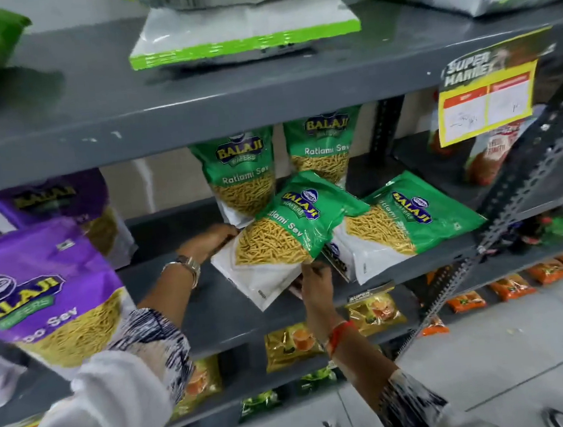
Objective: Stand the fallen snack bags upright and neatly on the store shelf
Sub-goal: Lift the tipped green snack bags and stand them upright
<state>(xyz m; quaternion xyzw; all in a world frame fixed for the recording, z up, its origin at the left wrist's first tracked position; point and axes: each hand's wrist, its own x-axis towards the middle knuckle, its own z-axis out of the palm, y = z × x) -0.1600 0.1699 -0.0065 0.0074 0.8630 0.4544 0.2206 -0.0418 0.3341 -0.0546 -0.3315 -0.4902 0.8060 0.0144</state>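
Reading labels: largest first.
Purple bag (45, 291): "BALAJI WAFERS", partly hidden "Sev", left of shelf (193, 311).
Tilted green bag (285, 233): "BALAJI WAFERS Ratlami Sev", mid-shelf, slanted.
Yellow tag (487, 100): "SUPER MARKET", blurred.
Left hand (210, 239): fingers behind bag's corner, grip unclear.
Right hand (315, 279): fingertips pinching bag's lower edge.

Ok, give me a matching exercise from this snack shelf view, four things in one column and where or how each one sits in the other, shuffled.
Things:
1. tilted green Ratlami Sev bag
2. purple Aloo Sev bag
3. yellow price tag
4. white and green bag

Places or states:
A. lying flat on the top shelf
B. hanging from the shelf edge
C. held between both hands
D. standing at the left

Pairs: 1-C, 2-D, 3-B, 4-A
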